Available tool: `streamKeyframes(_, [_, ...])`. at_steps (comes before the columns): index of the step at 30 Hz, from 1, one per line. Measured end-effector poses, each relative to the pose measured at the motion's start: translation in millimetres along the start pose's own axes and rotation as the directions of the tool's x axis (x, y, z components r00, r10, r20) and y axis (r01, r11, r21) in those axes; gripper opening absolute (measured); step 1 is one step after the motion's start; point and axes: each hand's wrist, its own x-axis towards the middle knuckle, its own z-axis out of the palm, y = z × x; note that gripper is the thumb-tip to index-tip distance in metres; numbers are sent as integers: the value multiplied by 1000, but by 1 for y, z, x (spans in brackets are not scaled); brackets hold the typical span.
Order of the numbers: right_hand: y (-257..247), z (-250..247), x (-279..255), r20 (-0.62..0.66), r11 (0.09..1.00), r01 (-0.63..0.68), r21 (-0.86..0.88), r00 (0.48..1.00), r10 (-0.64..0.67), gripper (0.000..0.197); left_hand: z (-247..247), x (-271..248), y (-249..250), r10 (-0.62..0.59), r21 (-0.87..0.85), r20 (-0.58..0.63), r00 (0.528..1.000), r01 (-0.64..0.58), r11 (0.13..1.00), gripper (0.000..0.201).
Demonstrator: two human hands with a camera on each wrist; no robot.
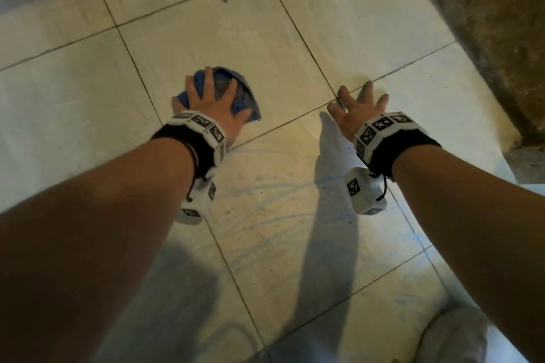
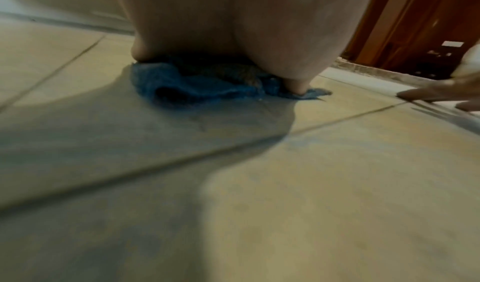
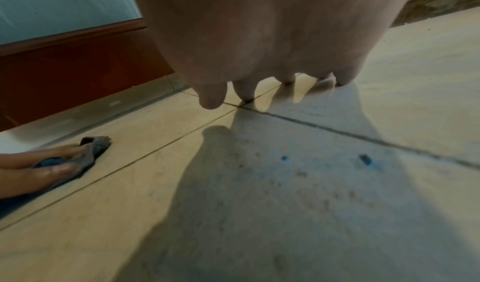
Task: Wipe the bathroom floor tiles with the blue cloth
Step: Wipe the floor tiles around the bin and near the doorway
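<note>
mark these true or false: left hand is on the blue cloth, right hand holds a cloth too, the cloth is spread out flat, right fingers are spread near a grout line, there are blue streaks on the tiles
1. The left hand is on the cloth. True.
2. The right hand holds a cloth too. False: it holds nothing, fingers spread over the floor.
3. The cloth is spread out flat. False: it is bunched under the palm.
4. The right fingers are near a grout line. True.
5. Blue streaks mark the tiles nearer the person. True.

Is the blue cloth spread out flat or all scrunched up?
Scrunched up. The blue cloth sits bunched in folds under the left hand, which presses it onto the floor tiles.
</note>
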Motion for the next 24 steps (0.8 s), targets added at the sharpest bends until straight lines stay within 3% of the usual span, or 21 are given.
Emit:
streamKeyframes(2, [0, 3, 3, 13, 999, 24, -44, 1000, -24, 49, 4, -6, 10, 1, -18, -21, 1000, -2, 1000, 67])
streamKeyframes(5, [1, 9, 11, 40, 990, 60, -131, 998, -55, 48, 18, -24, 35, 119, 36, -28, 992, -118, 992, 65])
streamKeyframes(11, [2, 9, 15, 29, 986, 58, -157, 998, -54, 52, 49, -63, 90, 355, 103, 18, 935, -355, 929, 69])
streamKeyframes(14, [4, 10, 20, 32, 985, 54, -162, 998, -50, 51, 50, -64, 95, 397, 103, 22, 918, -397, 912, 70])
streamKeyframes(17, [2, 13, 20, 19, 984, 57, -171, 998, -54, 52, 41, -52, 73, 353, 120, 3, 936, -351, 929, 72])
streamKeyframes(24, [-12, 23, 34, 34, 996, -22, -92, 999, 26, 49, 15, -27, 3, 96, -24, 9, 995, -96, 995, 75])
